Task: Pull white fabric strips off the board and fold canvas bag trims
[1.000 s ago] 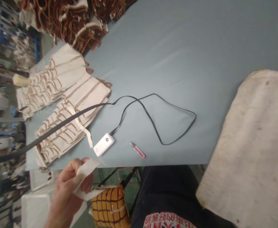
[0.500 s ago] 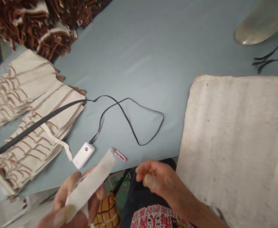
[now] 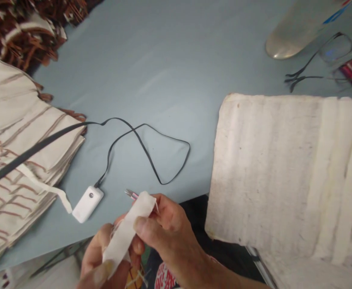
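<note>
A narrow white fabric strip (image 3: 127, 228) runs between both hands just below the table's near edge. My left hand (image 3: 103, 261) is closed on the strip's lower end. My right hand (image 3: 163, 230) pinches its upper end with thumb and fingers. Behind the strip's top, the tips of the pink thread snips (image 3: 131, 194) lie on the table. A white power bank (image 3: 88, 203) with a looping black cable (image 3: 151, 160) lies to the left of the hands.
Stacks of cream cloth pieces with brown trim (image 3: 19, 152) cover the table's left side, with a brown-strapped pile (image 3: 22, 24) behind. A thick off-white pad (image 3: 284, 172) fills the right. Glasses (image 3: 320, 60) and a grey rounded object (image 3: 296, 28) lie at the far right on the blue-grey table (image 3: 169, 60).
My right hand came into view and took hold of the strip's upper end. The view swung right, so the glasses and more of the pad show.
</note>
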Motion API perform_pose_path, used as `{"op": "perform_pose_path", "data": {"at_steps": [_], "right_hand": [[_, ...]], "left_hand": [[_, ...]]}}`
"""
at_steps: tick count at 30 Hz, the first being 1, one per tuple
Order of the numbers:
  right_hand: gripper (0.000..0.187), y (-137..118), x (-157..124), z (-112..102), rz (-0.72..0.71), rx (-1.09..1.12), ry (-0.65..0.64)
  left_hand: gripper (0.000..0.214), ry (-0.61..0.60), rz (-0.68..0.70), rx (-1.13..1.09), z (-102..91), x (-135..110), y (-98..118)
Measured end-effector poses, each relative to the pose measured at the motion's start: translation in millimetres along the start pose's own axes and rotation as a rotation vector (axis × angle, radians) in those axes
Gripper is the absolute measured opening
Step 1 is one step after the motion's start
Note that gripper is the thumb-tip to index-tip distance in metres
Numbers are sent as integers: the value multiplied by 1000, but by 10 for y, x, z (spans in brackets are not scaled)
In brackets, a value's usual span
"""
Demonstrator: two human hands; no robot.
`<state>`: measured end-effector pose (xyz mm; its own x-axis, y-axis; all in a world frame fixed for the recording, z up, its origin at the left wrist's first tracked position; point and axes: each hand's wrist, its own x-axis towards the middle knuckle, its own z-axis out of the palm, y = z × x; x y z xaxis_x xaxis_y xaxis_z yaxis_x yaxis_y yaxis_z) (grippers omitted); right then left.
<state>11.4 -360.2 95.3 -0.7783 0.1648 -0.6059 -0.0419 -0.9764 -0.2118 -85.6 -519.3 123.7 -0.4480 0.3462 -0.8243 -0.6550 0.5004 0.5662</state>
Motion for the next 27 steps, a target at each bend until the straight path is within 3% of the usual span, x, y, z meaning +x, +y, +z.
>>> {"op": "perform_pose_path", "data": {"at_steps": [3, 7, 11, 17, 20, 23, 27], "right_hand": [[33, -84, 21, 18, -40, -77, 99], [25, -344, 43, -15, -113, -206, 209], [25, -437, 113, -131, -188, -247, 248], [33, -364, 210, -320, -241, -217, 252], [37, -355, 239, -385, -231, -233, 255], [40, -341, 277, -419, -203, -244, 257], [45, -231, 301, -425, -62, -261, 227]], "left_hand": [[49, 48, 77, 28, 135, 14, 50], [44, 105, 103, 11, 325, 68, 123], [75, 156, 41, -65, 358, 141, 175], [57, 77, -98, 18, 122, 288, 89], [53, -35, -136, 62, -13, 307, -22], [54, -129, -190, 103, -180, 276, -69], [58, -127, -216, 195, -526, 190, 47]]}}
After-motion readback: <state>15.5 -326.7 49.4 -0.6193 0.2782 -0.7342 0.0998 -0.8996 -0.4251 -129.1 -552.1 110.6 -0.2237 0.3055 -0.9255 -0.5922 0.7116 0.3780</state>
